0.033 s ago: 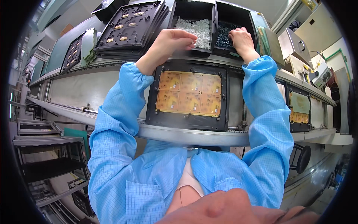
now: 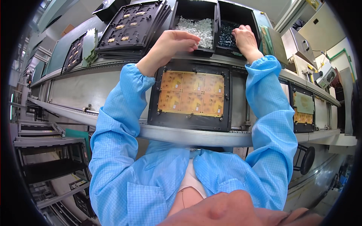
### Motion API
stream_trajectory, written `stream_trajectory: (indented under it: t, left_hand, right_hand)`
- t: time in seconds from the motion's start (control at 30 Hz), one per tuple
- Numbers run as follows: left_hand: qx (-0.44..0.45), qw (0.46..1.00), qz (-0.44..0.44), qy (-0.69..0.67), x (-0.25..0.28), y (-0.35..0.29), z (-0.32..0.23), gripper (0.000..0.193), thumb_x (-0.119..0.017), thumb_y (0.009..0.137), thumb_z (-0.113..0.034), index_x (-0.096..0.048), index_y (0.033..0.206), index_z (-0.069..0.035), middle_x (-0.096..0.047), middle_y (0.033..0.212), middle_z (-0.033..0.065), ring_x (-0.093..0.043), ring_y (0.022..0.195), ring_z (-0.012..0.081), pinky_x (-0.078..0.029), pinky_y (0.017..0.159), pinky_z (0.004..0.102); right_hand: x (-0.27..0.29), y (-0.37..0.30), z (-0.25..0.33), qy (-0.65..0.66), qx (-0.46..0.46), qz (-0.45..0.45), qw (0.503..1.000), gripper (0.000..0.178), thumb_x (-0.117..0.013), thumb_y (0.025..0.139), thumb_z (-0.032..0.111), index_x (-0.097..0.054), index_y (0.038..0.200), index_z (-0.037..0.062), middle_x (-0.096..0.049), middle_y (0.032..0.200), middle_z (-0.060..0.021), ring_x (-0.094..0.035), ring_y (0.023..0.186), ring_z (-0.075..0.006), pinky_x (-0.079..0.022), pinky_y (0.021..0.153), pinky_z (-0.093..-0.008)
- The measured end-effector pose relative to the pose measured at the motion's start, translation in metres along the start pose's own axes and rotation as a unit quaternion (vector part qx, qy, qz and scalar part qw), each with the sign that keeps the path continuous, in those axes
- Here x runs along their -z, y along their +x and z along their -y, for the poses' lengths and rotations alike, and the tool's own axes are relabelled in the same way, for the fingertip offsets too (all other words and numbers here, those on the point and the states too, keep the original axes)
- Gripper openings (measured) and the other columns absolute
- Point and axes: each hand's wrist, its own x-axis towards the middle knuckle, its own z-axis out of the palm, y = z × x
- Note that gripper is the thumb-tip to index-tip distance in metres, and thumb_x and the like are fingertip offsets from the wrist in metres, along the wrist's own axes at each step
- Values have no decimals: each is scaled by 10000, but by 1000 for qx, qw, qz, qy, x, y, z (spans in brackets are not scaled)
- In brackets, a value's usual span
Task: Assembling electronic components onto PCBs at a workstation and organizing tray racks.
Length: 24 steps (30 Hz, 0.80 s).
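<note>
Pieces in white (image 2: 203, 28), small, slightly shiny and too tiny to make out singly, lie heaped in 1 black bin (image 2: 194, 6), beneath and just beyond the fingertips of the left hand (image 2: 171, 43). That hand's fingers are bent and drawn together at the tips; a pale speck shows there, but I cannot tell whether it is pinched or lies behind. To the right of those fingers, a second black bin (image 2: 237, 13) holds dark pieces (image 2: 227, 34), bluish-black with bright glints, in a looser, lower layer. Right hand (image 2: 246, 41) fingers curl down into it, tips close together at the dark pieces; whether they grip any I cannot tell. Nearer the body than the fingers of the 2 hands, between the forearms, a yellow-amber panel (image 2: 191, 94) lies flat in a black carrier (image 2: 188, 122). It is divided into 6 sections, 2 rows of 3, blotched with darker brown and dotted with small white labels. Left of the left fingers stands a stack of black trays (image 2: 132, 30), the top 1 bearing small gold-coloured parts.
</note>
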Motion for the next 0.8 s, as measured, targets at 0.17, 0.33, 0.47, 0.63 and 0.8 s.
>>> stream_trajectory:
  t: [0.17, 0.33, 0.47, 0.63, 0.8]
  left_hand:
    - [25, 994, 76, 75, -19, -19, -2, 222, -665, 875, -52, -722, 1077, 18, -703, 956, 76, -632, 860, 121, -525, 777, 255]
    - [-5, 977, 139, 161, -47, -21, 30, 182, -658, 862, -49, -746, 1021, -35, -719, 899, 67, -660, 805, 126, -534, 730, 273]
    - [-126, 942, 78, 302, -66, -19, 43, 189, -649, 815, -20, -725, 987, -40, -712, 895, 144, -698, 811, 259, -553, 742, 346]
    - [-160, 870, 61, 462, -71, -10, 51, 190, -649, 839, -157, -707, 999, -72, -707, 893, 135, -683, 847, 318, -552, 730, 376]
    - [-198, 842, 59, 499, -67, -15, 55, 191, -646, 825, -178, -702, 981, -83, -703, 867, 131, -680, 826, 325, -546, 725, 390]
  right_hand:
    - [25, -19, 14, 185, 7, -104, 977, 137, -625, 915, 123, -722, 984, 55, -657, 935, -130, -631, 914, -296, -513, 798, -378]
    - [70, -80, 52, 410, -21, -39, 911, 164, -624, 914, 71, -714, 1048, 43, -665, 900, -98, -651, 820, -198, -499, 726, -283]
    - [73, -127, 59, 517, -100, 52, 848, 214, -605, 958, 105, -703, 1134, 33, -657, 889, -26, -577, 782, -96, -481, 724, -234]
    - [64, -156, 63, 605, -175, 67, 774, 245, -591, 979, 141, -697, 1176, 42, -651, 884, 0, -555, 768, -66, -488, 730, -223]
    - [67, -156, 72, 605, -186, 71, 771, 230, -603, 974, 146, -711, 1150, 45, -658, 854, 6, -559, 753, -64, -491, 722, -221]
